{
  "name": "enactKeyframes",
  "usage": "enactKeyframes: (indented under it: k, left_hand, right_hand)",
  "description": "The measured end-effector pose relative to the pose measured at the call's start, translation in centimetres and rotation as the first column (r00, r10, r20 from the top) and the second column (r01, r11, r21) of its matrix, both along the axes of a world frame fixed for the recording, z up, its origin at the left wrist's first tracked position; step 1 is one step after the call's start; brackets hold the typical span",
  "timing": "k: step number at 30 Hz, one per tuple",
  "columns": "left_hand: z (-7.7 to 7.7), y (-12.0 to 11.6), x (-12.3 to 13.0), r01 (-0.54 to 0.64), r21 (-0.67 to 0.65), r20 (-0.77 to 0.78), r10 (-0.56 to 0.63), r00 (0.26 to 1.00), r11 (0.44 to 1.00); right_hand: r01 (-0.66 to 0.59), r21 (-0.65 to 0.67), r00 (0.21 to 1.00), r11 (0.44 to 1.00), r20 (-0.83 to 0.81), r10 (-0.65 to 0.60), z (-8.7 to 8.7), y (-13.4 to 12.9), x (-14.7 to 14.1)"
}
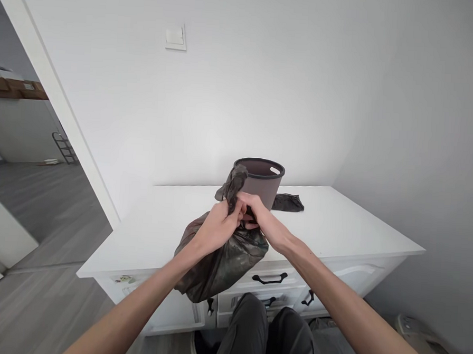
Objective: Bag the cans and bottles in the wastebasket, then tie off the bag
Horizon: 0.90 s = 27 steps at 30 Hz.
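Note:
A filled black plastic bag [220, 263] hangs at the front edge of the white cabinet top, its neck gathered and twisted upward. Around that neck my left hand [220, 223] is closed, with the loose end of the bag sticking up above the fingers. My right hand [254, 207] is closed on the neck too, touching the left one; some of its fingers are hidden behind the plastic. Just behind the hands stands a grey-brown bin [264, 191] with a dark rim and an oval handle hole. A folded black bag [288, 202] lies to the right of the bin.
The white cabinet [337, 224] has black handles and drawers below its top. My knees are close to its front. A light switch [176, 37] is on the wall behind. At the left, a doorway opens onto a grey floor with a small rack [65, 148] beyond.

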<state>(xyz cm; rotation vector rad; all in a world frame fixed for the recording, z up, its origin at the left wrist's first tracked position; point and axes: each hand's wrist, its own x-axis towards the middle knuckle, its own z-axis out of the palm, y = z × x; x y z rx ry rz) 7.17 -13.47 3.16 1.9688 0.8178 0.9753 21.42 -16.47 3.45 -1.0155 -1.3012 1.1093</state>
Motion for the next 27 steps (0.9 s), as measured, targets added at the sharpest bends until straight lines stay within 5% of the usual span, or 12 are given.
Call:
enactKeyframes:
  k: [5,8,11,13,16,20,23,27]
  left_hand:
    - [0.3,0.1,-0.1,-0.072,0.241,-0.129,0.106,0.986,0.968]
    - [0.2,-0.2,-0.2,-0.039,0.371,-0.291,0.156,0.944,0.928]
    - [-0.1,-0.5,-0.4,0.059,0.388,-0.392,0.107,0.913,0.92]
    - [-0.2,-0.5,-0.9,0.117,0.336,-0.351,0.009,0.936,0.935]
    - [-0.2,0.0,-2.0,0.204,0.179,-0.243,-0.157,0.957,0.963]
    - [-0.1,1.0,-3.3,0.281,-0.089,-0.052,-0.287,0.957,0.955]
    - [0.0,1.3,-3.5,0.283,-0.27,0.103,-0.264,0.959,0.921]
    - [0.4,0.8,-3.3,0.236,-0.261,0.128,-0.209,0.969,0.936]
  right_hand:
    - [-0.05,0.084,0.992,0.995,0.119,0.039,0.1,-1.2,-0.5]
    - [0.11,-0.039,0.993,0.993,0.057,-0.108,-1.1,-0.9,-0.8]
    - [0.325,-0.143,0.938,0.935,-0.072,-0.338,-2.1,-0.2,-0.9]
    - [0.367,-0.149,0.901,0.918,-0.19,-0.391,-2.3,0.2,-0.7]
    - [0.286,-0.071,0.92,0.956,-0.259,-0.294,-1.8,-0.1,0.0]
    - [0.044,0.181,0.997,0.983,0.05,-0.053,-0.1,-1.7,1.5]
    - [-0.183,0.285,0.94,0.941,0.332,0.082,0.7,-2.6,2.6]
    - [-0.142,0.376,0.9,0.916,0.435,-0.039,-0.2,-2.5,3.6]
